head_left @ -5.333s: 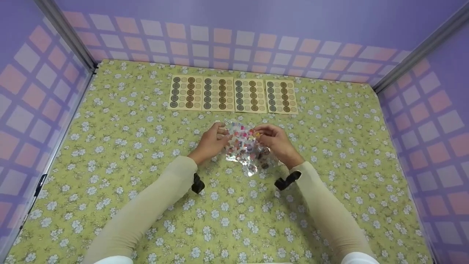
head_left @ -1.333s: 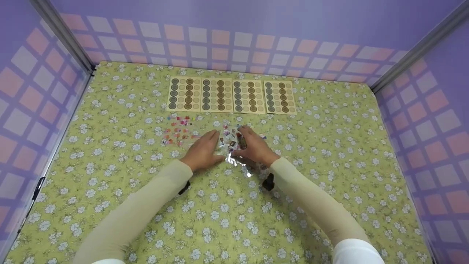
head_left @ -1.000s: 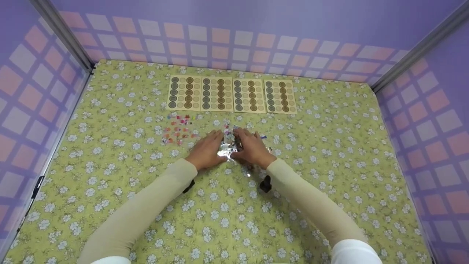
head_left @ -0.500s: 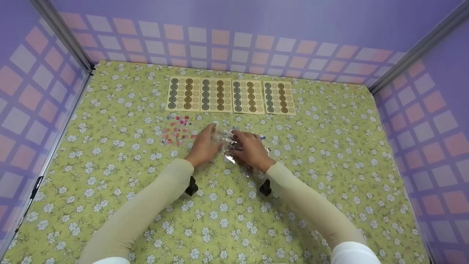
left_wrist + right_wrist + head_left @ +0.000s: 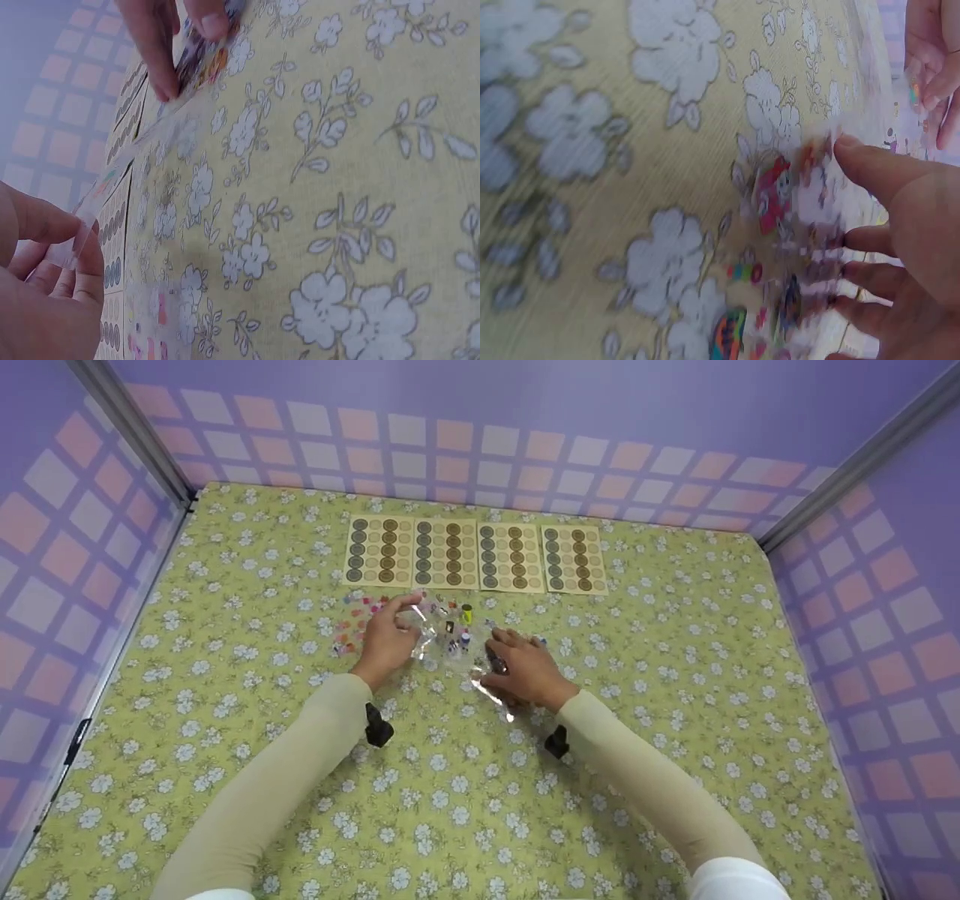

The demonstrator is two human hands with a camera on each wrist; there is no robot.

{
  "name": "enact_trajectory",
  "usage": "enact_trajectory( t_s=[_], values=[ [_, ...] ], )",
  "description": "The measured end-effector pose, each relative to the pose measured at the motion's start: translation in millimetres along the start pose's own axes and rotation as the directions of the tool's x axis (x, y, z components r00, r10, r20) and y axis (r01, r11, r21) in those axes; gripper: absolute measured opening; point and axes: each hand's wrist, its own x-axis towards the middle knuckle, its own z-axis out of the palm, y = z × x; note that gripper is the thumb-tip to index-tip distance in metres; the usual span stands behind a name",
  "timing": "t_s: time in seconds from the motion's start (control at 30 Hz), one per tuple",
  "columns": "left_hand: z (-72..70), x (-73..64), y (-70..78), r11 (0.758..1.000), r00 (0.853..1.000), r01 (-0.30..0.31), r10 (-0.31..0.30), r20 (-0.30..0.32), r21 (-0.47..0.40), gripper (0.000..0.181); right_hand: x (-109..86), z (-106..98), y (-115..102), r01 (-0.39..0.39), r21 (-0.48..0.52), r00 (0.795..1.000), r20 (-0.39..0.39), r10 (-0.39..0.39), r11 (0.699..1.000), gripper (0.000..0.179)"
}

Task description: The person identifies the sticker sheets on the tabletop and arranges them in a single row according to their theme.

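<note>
My left hand (image 5: 388, 642) pinches the near-left edge of a clear sticker sheet (image 5: 450, 626) printed with small coloured pictures, thumb and fingers on its rim in the left wrist view. The sheet spans the gap between both hands. My right hand (image 5: 529, 669) rests on several overlapping clear sticker sheets (image 5: 772, 195), its thumb and fingers spread, the fingertips right at the printed film. That pile is partly hidden under the palm in the head view. Another sticker sheet (image 5: 349, 634), with pink and orange pictures, lies on the cloth, partly behind my left hand.
Several cream sheets of round brown and grey stickers (image 5: 442, 551) lie in a row at the back. A yellow flowered tablecloth (image 5: 675, 675) covers the table. Purple panels with pink and white squares (image 5: 495, 442) stand on its far side and both flanks.
The pink-and-orange sheet was laid down at the left since the oldest frame. Over the last half second my left hand moved left, drawing a sticker sheet out from the pile under my right hand.
</note>
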Motion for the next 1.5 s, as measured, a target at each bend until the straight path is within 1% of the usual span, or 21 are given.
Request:
enact_trajectory(
  t_s=[0.1, 0.17, 0.23, 0.33, 0.43, 0.5, 0.6, 0.67, 0.77, 0.83, 0.93, 1.0, 1.03, 1.13, 1.2, 1.27, 1.37, 1.4, 1.43, 1.47, 1.5],
  values=[
    [0.0, 2.3, 0.7, 1.0, 1.0, 0.02, -0.02, -0.019, -0.006, 0.052, -5.0, -2, 6, -0.012, -0.069, 0.999, -0.042, 0.009, 0.998, 0.071],
    [1.1, 3.5, 1.2, 0.999, 0.999, 0.032, -0.032, -0.02, -0.019, 0.053, -8.3, -4, 10, -0.029, -0.104, 0.997, -0.068, 0.022, 0.994, 0.069],
    [2.7, 5.1, 0.7, 0.999, 0.999, 0.037, -0.037, -0.009, -0.027, 0.056, -11.4, -6, 15, -0.05, -0.121, 0.995, -0.087, 0.04, 0.991, 0.065],
    [4.9, 8.2, -1.7, 1.0, 1.0, 0.015, -0.014, 0.021, -0.013, 0.058, -15.9, -9, 20, -0.081, -0.131, 0.993, -0.098, 0.069, 0.988, 0.064],
    [7.5, 12.7, -5.9, 0.998, 0.999, -0.028, 0.025, 0.04, 0.059, 0.057, -19.4, -8, 25, -0.092, -0.112, 0.992, -0.095, 0.082, 0.989, 0.067],
    [9.5, 15.0, -8.1, 0.99, 0.998, -0.048, 0.043, 0.042, 0.135, 0.057, -21.3, -6, 28, -0.095, -0.072, 0.993, -0.082, 0.089, 0.993, 0.074],
    [13.1, 16.8, -8.3, 0.971, 0.998, -0.048, 0.036, 0.055, 0.236, 0.06, -23.7, -4, 31, -0.109, -0.009, 0.993, -0.054, 0.108, 0.994, 0.089],
    [16.1, 16.6, -7.2, 0.956, 0.997, -0.041, 0.022, 0.071, 0.291, 0.061, -25.0, -2, 34, -0.121, 0.021, 0.992, -0.037, 0.122, 0.992, 0.096],
    [20.0, 14.4, -4.3, 0.929, 0.996, -0.052, 0.019, 0.091, 0.367, 0.064, -27.6, -1, 37, -0.132, 0.048, 0.991, -0.03, 0.134, 0.99, 0.099],
    [22.0, 13.0, -2.8, 0.895, 0.996, -0.074, 0.043, 0.08, 0.441, 0.063, -28.9, -2, 38, -0.128, 0.06, 0.99, -0.045, 0.13, 0.99, 0.098],
    [24.2, 12.4, -1.2, 0.826, 0.994, -0.112, 0.096, 0.058, 0.552, 0.063, -29.5, -3, 40, -0.118, 0.067, 0.988, -0.095, 0.124, 0.991, 0.091],
    [25.5, 13.4, -0.6, 0.782, 0.99, -0.142, 0.127, 0.068, 0.606, 0.056, -29.5, -4, 42, -0.121, 0.084, 0.982, -0.135, 0.131, 0.989, 0.084],
    [26.0, 13.8, -0.2, 0.769, 0.987, -0.157, 0.133, 0.086, 0.62, 0.053, -29.5, -4, 43, -0.125, 0.091, 0.978, -0.157, 0.139, 0.988, 0.08],
    [27.4, 15.0, 1.5, 0.754, 0.978, -0.204, 0.135, 0.157, 0.625, 0.036, -30.0, -6, 47, -0.148, 0.138, 0.964, -0.2, 0.174, 0.979, 0.074],
    [28.1, 15.5, 3.0, 0.757, 0.975, -0.214, 0.122, 0.188, 0.618, 0.028, -30.4, -7, 49, -0.161, 0.177, 0.954, -0.223, 0.199, 0.971, 0.072],
    [28.7, 15.6, 4.3, 0.761, 0.972, -0.215, 0.11, 0.206, 0.612, 0.027, -30.6, -9, 50, -0.16, 0.207, 0.947, -0.244, 0.21, 0.965, 0.072],
    [30.1, 16.1, 6.3, 0.76, 0.971, -0.223, 0.121, 0.205, 0.61, 0.031, -30.9, -13, 50, -0.144, 0.234, 0.935, -0.285, 0.209, 0.962, 0.071],
    [30.8, 16.2, 7.3, 0.766, 0.971, -0.227, 0.13, 0.201, 0.601, 0.031, -31.1, -15, 49, -0.13, 0.235, 0.933, -0.3, 0.199, 0.963, 0.071],
    [31.6, 16.1, 8.6, 0.786, 0.971, -0.226, 0.135, 0.197, 0.576, 0.031, -31.4, -16, 48, -0.112, 0.241, 0.932, -0.311, 0.186, 0.964, 0.07],
    [32.6, 16.1, 10.1, 0.816, 0.971, -0.224, 0.137, 0.197, 0.533, 0.032, -31.7, -18, 46, -0.092, 0.241, 0.931, -0.325, 0.17, 0.966, 0.07],
    [33.8, 16.1, 12.0, 0.859, 0.97, -0.214, 0.131, 0.204, 0.466, 0.033, -32.0, -18, 44, -0.071, 0.238, 0.929, -0.337, 0.151, 0.969, 0.07]
  ],
)
